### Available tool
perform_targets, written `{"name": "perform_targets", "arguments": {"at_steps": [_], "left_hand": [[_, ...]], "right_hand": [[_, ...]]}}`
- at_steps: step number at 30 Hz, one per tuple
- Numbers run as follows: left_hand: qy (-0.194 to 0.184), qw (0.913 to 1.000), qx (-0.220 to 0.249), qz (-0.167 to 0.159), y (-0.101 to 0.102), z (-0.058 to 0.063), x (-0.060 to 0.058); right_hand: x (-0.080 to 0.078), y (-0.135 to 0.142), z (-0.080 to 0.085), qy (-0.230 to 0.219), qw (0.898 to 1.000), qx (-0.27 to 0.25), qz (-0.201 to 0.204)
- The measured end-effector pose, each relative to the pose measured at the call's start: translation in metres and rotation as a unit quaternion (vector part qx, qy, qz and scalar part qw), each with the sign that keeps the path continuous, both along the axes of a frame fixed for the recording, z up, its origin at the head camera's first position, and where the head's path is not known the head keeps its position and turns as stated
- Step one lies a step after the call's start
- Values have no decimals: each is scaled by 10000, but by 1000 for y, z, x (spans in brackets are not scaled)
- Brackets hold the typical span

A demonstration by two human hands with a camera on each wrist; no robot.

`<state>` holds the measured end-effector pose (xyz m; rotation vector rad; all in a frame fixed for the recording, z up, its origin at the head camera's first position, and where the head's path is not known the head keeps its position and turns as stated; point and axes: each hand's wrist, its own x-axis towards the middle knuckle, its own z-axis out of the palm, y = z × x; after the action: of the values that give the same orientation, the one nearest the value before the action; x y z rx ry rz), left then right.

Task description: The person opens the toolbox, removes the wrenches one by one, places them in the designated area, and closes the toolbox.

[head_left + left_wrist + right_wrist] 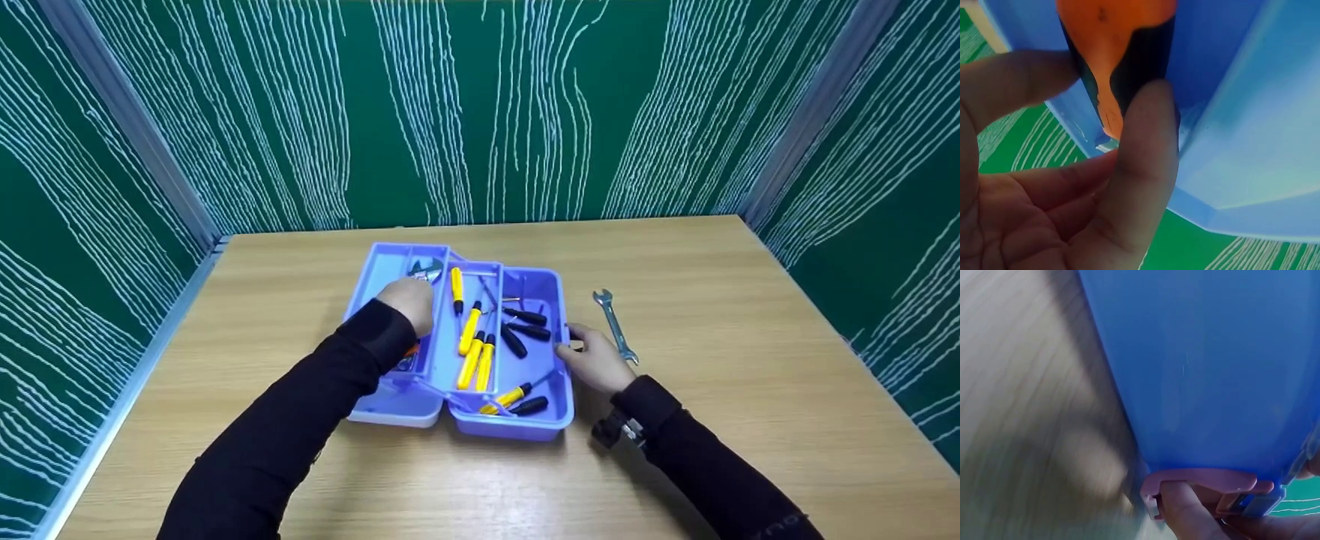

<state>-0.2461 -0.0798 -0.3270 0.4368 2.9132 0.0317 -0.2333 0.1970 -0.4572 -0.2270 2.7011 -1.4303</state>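
Observation:
A purple-blue toolbox (pixel 471 426) stands unfolded on the wooden table, its trays spread to the left. My left hand (pixel 409 301) is down in the left tray, thumb and index finger pinching the orange-and-black handle (pixel 1109 56) of an adjustable wrench. Its metal head (pixel 426 270) sticks out beyond my knuckles. On the box's right side, my right hand (pixel 596 360) grips the wall, a finger curled at the pinkish latch (pixel 1213 479). Yellow-handled screwdrivers (pixel 470 330) lie in the middle tray, and black-handled screwdrivers (pixel 529 330) in the deep compartment.
A double open-end wrench (pixel 615 328) lies on the table (pixel 697 300) just right of my right hand. Green panels (pixel 480 112) with white wavy lines enclose the table at the back and both sides.

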Motion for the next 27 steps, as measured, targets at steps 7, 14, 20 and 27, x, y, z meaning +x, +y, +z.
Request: {"name": "perform_targets", "arguments": {"at_steps": [7,14,20,27], "left_hand": [[-236,9993,-277,-24,0,3,0],[-446,9983,102,361,-3,6,0],[-460,9950,601,648,-9,9,-2],[125,9906,1154,728,-16,11,-2]], "right_hand": [[-1,0,-1,32,10000,25,-9],[-1,0,0,-102,9999,-86,27],[-1,0,0,-143,9999,-73,26],[-1,0,0,-200,9997,-139,41]]}}
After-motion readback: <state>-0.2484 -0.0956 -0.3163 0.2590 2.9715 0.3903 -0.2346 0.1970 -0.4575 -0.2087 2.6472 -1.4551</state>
